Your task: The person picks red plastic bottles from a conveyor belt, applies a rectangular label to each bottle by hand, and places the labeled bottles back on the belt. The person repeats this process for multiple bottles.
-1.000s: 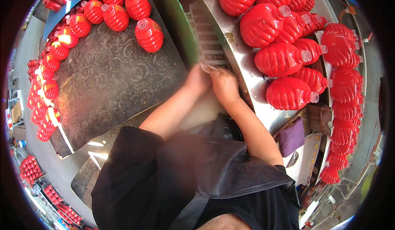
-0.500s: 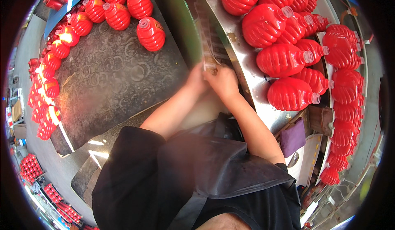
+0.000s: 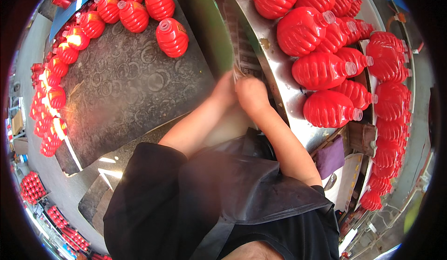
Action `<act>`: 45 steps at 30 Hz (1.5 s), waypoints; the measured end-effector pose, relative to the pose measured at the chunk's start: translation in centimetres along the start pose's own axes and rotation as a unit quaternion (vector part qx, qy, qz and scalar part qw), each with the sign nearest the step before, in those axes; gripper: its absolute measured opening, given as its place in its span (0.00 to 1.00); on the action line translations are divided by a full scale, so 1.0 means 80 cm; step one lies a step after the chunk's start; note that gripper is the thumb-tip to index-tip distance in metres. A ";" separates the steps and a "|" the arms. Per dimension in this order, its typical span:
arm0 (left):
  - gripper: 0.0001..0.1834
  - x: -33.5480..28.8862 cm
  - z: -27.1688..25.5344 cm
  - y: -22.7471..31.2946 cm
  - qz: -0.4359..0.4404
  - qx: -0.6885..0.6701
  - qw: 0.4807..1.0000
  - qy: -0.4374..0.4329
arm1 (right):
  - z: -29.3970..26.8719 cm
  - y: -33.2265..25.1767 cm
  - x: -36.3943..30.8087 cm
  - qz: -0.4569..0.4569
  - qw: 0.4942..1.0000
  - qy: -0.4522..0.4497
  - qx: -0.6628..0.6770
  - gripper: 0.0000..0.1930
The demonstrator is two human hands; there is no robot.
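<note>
Grey floor (image 3: 65,192) lies at eight o'clock; red bottles (image 3: 172,37) rim my ring-stained dark board (image 3: 130,90) at ten; more crowd a shiny metal ledge (image 3: 289,90) at two. At twelve, a thin, whitish strip (image 3: 237,71), blurred, meets my left hand (image 3: 225,90), grip hidden, I cannot tell; my right hand (image 3: 253,93), curled, pinches it.

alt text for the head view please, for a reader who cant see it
A bare left hand and right hand meet at a thin see-through strip, between a dark, ring-marked table and a shiny metal counter. Red ribbed bottles sit on both surfaces; a dark apron shows below.
</note>
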State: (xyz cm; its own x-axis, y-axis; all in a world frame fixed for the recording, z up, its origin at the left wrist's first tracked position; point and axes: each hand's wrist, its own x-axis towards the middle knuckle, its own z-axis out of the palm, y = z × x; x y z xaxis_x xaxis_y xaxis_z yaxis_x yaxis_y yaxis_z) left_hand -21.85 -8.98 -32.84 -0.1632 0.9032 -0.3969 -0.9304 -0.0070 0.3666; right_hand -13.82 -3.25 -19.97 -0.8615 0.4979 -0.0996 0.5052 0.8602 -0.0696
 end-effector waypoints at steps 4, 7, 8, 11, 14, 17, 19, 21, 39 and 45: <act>0.27 -0.002 -0.002 -0.004 0.059 0.107 0.990 -0.067 | -0.004 -0.003 -0.002 -0.023 0.998 0.003 -0.058 0.04; 0.26 0.003 -0.006 -0.010 0.048 0.083 0.994 -0.048 | -0.010 0.001 0.000 -0.020 0.999 -0.037 -0.031 0.04; 0.25 0.006 -0.007 -0.011 0.053 0.096 0.993 -0.034 | -0.012 0.004 0.001 -0.024 0.999 -0.024 -0.026 0.04; 0.24 0.009 -0.011 -0.011 0.036 0.105 0.994 -0.020 | -0.015 0.008 0.004 0.007 1.000 -0.030 0.008 0.07; 0.24 0.005 -0.011 -0.009 0.025 0.083 0.996 -0.019 | -0.011 0.009 0.004 0.037 0.999 -0.026 0.025 0.08; 0.25 -0.001 -0.014 -0.005 0.056 0.141 0.988 -0.030 | -0.006 0.006 0.003 0.069 0.994 0.015 0.087 0.09; 0.23 0.000 -0.020 -0.005 0.044 0.125 0.990 -0.038 | -0.003 0.004 0.003 0.102 0.984 0.043 0.139 0.11; 0.28 0.005 -0.028 -0.008 0.008 0.055 0.997 -0.060 | -0.002 0.003 0.004 0.138 0.971 0.065 0.182 0.12; 0.22 -0.010 -0.007 0.008 -0.061 -0.110 0.992 0.013 | -0.028 -0.006 -0.011 0.094 0.992 0.033 -0.071 0.06; 0.21 -0.007 -0.009 -0.004 0.073 0.213 0.973 0.045 | -0.033 -0.007 -0.023 0.082 0.986 0.064 -0.129 0.07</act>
State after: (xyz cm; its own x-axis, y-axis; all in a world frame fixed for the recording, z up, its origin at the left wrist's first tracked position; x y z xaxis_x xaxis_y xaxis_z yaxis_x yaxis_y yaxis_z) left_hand -21.68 -9.80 -33.34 -0.3295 0.8650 -0.3785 -0.6776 0.0625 0.7327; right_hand -12.64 -4.32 -17.15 -0.7775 0.6276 0.0393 0.6221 0.7586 0.1937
